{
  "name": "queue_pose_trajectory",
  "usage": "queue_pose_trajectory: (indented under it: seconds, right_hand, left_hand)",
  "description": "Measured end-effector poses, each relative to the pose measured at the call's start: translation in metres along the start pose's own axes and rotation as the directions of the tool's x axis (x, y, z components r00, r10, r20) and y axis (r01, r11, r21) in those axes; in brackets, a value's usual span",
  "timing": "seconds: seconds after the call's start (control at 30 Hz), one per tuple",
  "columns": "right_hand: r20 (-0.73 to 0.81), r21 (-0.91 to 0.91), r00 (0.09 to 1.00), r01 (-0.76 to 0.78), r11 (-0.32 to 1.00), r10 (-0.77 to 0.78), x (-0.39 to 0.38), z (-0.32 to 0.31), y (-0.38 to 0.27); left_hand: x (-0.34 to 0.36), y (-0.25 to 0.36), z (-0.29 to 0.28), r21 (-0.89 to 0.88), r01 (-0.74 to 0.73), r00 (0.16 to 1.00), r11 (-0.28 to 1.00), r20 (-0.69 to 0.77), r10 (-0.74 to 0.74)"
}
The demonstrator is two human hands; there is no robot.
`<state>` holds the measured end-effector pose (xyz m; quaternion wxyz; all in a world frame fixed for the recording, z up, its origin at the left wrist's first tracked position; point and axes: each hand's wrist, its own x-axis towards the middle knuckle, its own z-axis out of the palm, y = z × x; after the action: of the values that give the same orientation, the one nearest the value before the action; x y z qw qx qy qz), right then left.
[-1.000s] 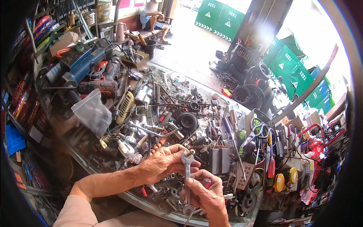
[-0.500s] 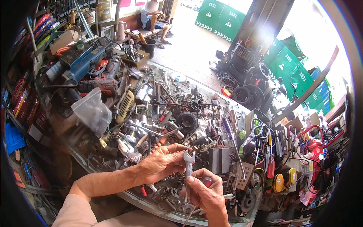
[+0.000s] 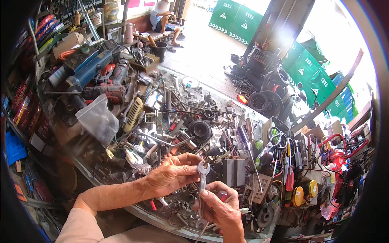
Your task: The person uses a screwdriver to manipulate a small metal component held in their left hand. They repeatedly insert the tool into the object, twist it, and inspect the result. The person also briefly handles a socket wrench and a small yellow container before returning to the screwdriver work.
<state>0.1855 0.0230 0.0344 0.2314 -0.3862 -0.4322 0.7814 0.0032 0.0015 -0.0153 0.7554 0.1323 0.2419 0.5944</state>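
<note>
An open-end wrench stands nearly upright in the head view, one jaw at the top and one at the bottom. My right hand is closed round its shaft, thumb lying along the metal. The same hand also holds a thin rod, whose shaft pokes out below the fingers; a reddish, partly see-through handle end shows above them. My left hand pinches at the upper jaw, thumb and forefinger against it. Whatever small part lies between those fingertips is too hidden to name.
Under my hands, a glass-topped bench is crowded with loose metal parts, including a black round part. A red drill and a clear plastic bag lie left. Scissors and screwdrivers stand at right. A person sits far back.
Almost nothing differs. Both hands keep their grip, with only a very slight shift of the wrench and the rod below it.
</note>
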Motion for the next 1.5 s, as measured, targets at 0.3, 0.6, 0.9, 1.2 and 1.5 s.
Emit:
queue_pose_trajectory:
  seconds: [0.3, 0.6, 0.9, 1.2, 1.5]
  right_hand:
    - [0.021, 0.009, 1.0, -0.011, 1.0, 0.011, 0.001, 0.001, 0.0]
    - [0.056, -0.015, 0.998, 0.01, 1.0, -0.009, 0.004, 0.002, 0.007]
    - [0.065, 0.018, 0.995, 0.07, 0.997, -0.071, 0.002, 0.009, 0.009]
    - [0.069, 0.062, 0.97, 0.23, 0.971, -0.234, 0.01, -0.002, -0.011]
    - [0.017, 0.089, 0.973, 0.229, 0.969, -0.231, 0.008, -0.026, -0.02]
  left_hand:
    - [0.002, -0.001, -0.004, -0.002, 0.014, 1.0, 1.0, 0.009, -0.014]
    - [0.0, -0.005, 0.003, -0.095, 0.021, 0.998, 0.995, 0.052, -0.016]
    - [-0.005, -0.001, 0.007, -0.174, 0.064, 0.995, 0.983, 0.086, -0.05]
    - [0.032, 0.003, 0.032, -0.199, -0.028, 0.99, 0.98, 0.133, 0.055]
    - [0.061, -0.027, 0.028, -0.278, -0.047, 0.984, 0.959, 0.154, 0.092]
